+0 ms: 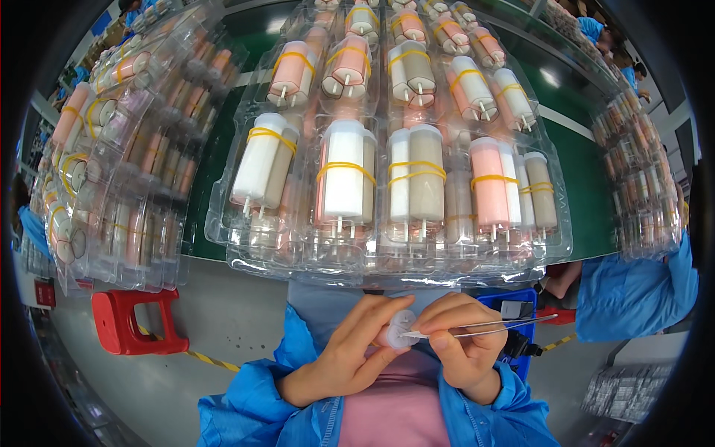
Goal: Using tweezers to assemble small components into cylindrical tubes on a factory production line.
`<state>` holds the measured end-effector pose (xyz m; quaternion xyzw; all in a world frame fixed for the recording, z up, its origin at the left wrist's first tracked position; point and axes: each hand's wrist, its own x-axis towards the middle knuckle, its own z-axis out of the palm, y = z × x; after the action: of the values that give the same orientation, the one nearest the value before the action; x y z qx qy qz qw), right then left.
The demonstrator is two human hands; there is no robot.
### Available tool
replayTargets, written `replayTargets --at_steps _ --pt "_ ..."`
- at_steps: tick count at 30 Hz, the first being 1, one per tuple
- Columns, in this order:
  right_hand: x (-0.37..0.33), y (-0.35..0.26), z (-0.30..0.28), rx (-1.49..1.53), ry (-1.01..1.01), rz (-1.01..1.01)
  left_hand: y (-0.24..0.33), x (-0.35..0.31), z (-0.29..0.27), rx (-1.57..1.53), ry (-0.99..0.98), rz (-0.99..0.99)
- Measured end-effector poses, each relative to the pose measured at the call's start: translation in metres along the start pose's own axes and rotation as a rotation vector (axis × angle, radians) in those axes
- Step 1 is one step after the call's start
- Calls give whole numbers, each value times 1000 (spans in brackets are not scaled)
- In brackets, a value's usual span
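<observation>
Close to my chest, my left hand is wrapped round a short cylinder with a whitish, translucent round end that shows dividing lines. A pinkish side of it shows between the fingers. My right hand pinches a pair of metal tweezers, whose joined end points right. At the fingertips of that hand, a small white pointed piece touches or lies just in front of the cylinder's end; I cannot tell which. My fingers hide the tweezers' tips.
Stacked clear plastic trays ahead hold bundled pink, white and grey cylinders with yellow rubber bands. More filled trays stand left. A red stool is at left, a blue bin at right, beside a blue-sleeved person.
</observation>
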<state>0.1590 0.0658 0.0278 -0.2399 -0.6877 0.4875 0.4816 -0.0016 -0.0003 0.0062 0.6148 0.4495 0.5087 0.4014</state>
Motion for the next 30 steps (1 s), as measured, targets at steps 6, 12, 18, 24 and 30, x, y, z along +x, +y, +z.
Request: replayTargets --at_steps 6,12,18,24,30 --pt "-1 0 0 7 21 -1 -2 0 0 20 -5 20" --pt "0 -1 -3 27 68 -3 -2 -2 -1 -220 -47 -55" --pt "-3 -3 -3 26 68 28 -6 -3 1 -215 -22 -11" --pt "-3 -6 -1 -24 55 3 -6 -6 3 -79 60 -16" --pt "-2 -6 -2 -50 15 -37 -6 -4 3 -77 73 59"
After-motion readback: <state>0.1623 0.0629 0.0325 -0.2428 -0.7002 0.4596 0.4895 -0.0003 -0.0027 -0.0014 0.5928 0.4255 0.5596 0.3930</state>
